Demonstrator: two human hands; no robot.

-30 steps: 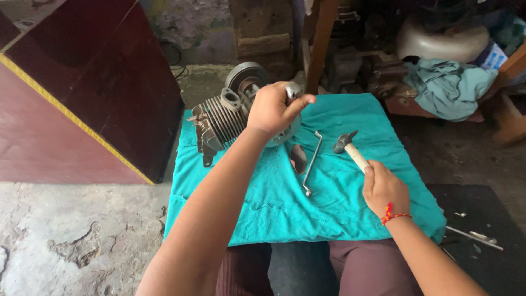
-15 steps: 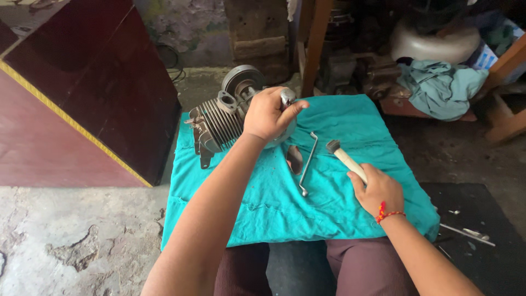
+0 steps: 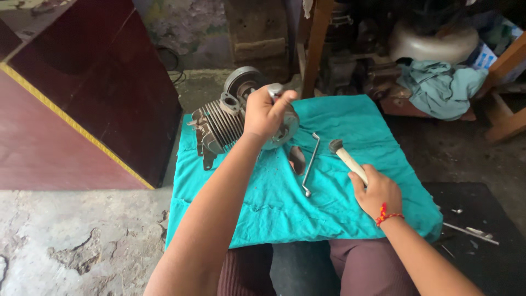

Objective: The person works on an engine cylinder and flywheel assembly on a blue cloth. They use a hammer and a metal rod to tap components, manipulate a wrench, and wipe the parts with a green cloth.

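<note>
A small grey engine (image 3: 222, 123) with cooling fins lies on its side on a teal cloth (image 3: 339, 181). My left hand (image 3: 267, 113) grips the engine's right end, fingers wrapped around a round metal part at its top. My right hand (image 3: 378, 191) holds a hammer (image 3: 346, 157) by its pale wooden handle, the head resting low over the cloth near the middle. A bent metal wrench (image 3: 309, 163) and a dark oval piece (image 3: 296, 159) lie on the cloth between my hands.
A dark red wooden cabinet (image 3: 82, 98) with a yellow edge stands at the left. A crumpled pale green rag (image 3: 441, 87) and a white tank (image 3: 433, 41) sit behind at the right. Loose metal bits (image 3: 471, 230) lie on a black mat. Cracked concrete floor (image 3: 71, 241) lies below left.
My right hand has brought the hammer down from a raised tilt so that its head now rests near the cloth. My left hand keeps its grip on the engine.
</note>
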